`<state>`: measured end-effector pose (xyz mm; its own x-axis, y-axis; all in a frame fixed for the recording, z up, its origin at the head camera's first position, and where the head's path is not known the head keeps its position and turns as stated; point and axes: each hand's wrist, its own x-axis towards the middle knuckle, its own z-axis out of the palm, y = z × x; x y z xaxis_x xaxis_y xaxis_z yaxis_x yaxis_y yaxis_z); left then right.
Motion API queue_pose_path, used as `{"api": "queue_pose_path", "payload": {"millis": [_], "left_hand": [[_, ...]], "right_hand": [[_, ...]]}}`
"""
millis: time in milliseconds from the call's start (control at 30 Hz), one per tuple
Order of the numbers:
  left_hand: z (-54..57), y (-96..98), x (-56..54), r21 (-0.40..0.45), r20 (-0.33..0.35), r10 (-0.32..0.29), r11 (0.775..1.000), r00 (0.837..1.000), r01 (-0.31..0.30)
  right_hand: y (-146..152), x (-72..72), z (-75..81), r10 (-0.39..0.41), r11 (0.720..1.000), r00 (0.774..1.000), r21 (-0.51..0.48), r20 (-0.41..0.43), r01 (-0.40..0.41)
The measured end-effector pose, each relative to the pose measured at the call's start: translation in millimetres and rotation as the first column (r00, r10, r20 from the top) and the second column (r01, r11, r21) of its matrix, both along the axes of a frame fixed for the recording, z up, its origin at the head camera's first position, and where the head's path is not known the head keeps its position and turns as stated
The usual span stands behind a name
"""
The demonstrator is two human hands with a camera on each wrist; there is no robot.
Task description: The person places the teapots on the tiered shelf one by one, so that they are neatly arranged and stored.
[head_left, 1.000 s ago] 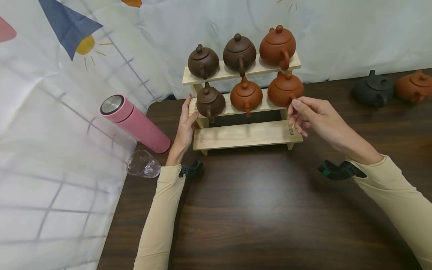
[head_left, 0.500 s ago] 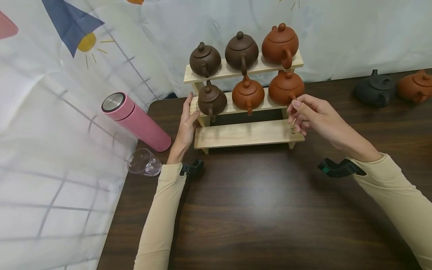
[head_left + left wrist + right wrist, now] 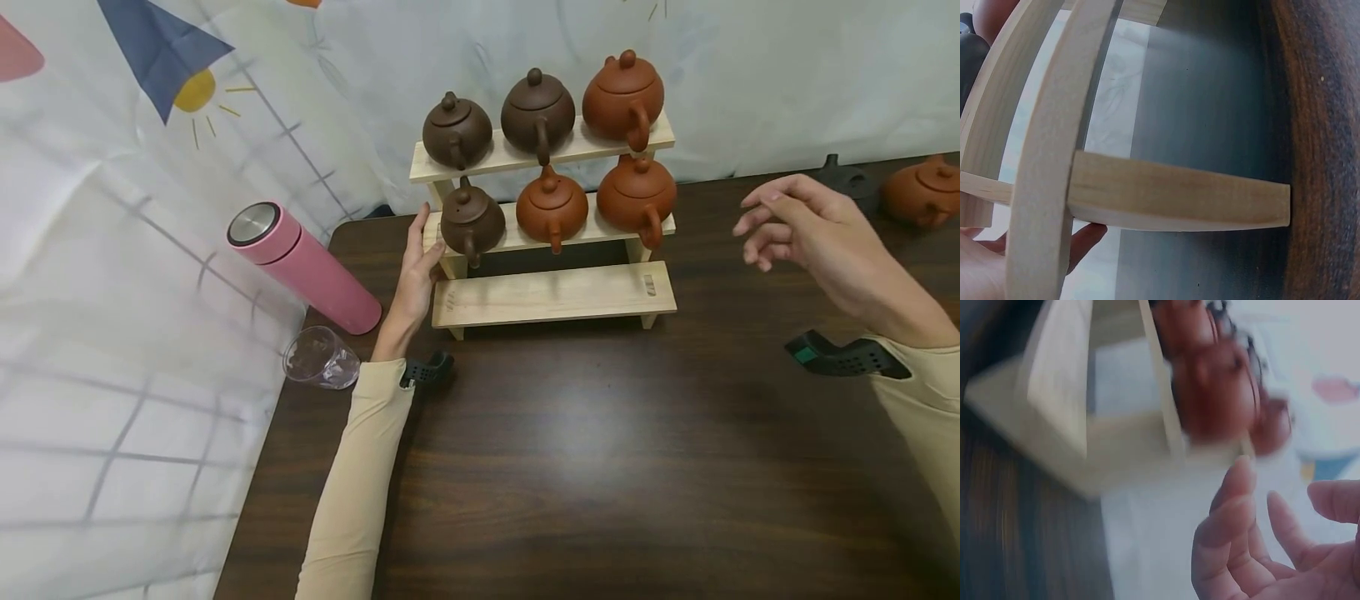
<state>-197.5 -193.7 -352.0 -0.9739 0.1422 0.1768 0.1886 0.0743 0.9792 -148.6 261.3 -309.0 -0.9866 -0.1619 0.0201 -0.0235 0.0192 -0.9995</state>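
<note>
A three-tier wooden display stand (image 3: 555, 295) holds teapots on its upper two tiers. At the left end of the middle tier, my left hand (image 3: 409, 287) grips the stand, close to a small dark brown teapot (image 3: 472, 219). The left wrist view has the fingertips showing beside a wooden leg (image 3: 1179, 192) of the stand. My right hand (image 3: 825, 237) is in the air right of the stand, fingers loosely bent around nothing. It is apart from the reddish-brown teapot (image 3: 636, 192) at the middle tier's right end and partly covers a black teapot (image 3: 855, 185) behind it.
Two dark brown teapots and a reddish-brown teapot (image 3: 622, 100) line the top tier. Another reddish-brown teapot (image 3: 552, 207) sits mid-tier. A pink thermos (image 3: 315, 279) and a clear glass (image 3: 321, 358) are at the left. An orange-brown teapot (image 3: 926, 192) stands at the far right.
My right hand has let go of the handle of the middle tier's right-end teapot and moved right, away from the stand. The left hand keeps its place on the stand.
</note>
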Motion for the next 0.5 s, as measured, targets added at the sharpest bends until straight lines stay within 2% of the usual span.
{"api": "queue_pose_path", "payload": {"millis": [200,367,500], "left_hand": [[-1.0,-2.2,1.7,0.001,0.006,0.007,1.0,1.0,-0.007],[-2.2,-4.6,3.8,0.015,0.036,0.01,1.0,0.999,-0.011],[-2.7,-3.9,2.6,0.008,0.038,0.007,1.0,0.999,-0.008]], "right_hand": [[56,-8.1,-22.9,-0.192,0.981,0.98,-0.023,0.047,0.193],[86,-9.0,-46.1,-0.309,0.937,0.949,0.189,0.066,0.292],[96,-8.4,-58.4,-0.345,0.913,0.93,0.276,0.123,0.302]]}}
